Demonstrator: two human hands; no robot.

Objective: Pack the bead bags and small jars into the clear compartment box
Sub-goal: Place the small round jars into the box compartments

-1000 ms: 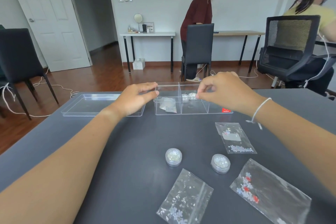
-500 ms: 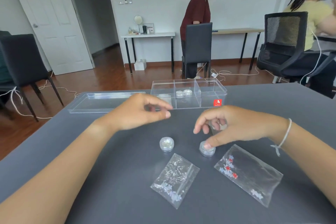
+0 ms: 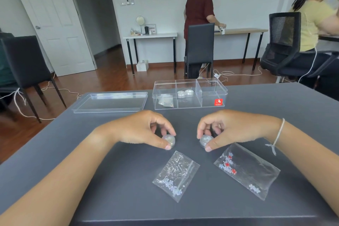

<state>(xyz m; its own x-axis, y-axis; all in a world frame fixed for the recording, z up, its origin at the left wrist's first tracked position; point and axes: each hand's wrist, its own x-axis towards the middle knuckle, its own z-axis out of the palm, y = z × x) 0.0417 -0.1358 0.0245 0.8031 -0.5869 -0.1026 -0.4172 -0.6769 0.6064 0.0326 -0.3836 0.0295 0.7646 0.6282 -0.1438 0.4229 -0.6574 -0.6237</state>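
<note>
both hands are down on the grey table (image 3: 275, 108), each pinching one small round jar — the left hand (image 3: 141, 128) has thumb and fingertips closed around the left jar (image 3: 169, 140), the right hand (image 3: 229, 128) the same on the right jar (image 3: 205, 140). whether either jar has left the tabletop i cannot tell; they look to be at or just off it. the clear box (image 3: 189, 94) sits at twelve o'clock from the hands, well apart, with its lid (image 3: 110, 102) lying beside it at about ten o'clock. two jars (image 3: 185, 93) already sit in the box's middle section and one bag (image 3: 166, 102) in the left section; the right section looks bare. so this is the picking-up step for the last two jars, i'd judge. next comes a lift and a carry forward to twelve o'clock, then a drop into the middle section, likely one hand at a time since it's narrow. two bead bags remain — one (image 3: 176, 175) at six o'clock from the left hand, another (image 3: 247, 169) at five o'clock from the right.
</note>
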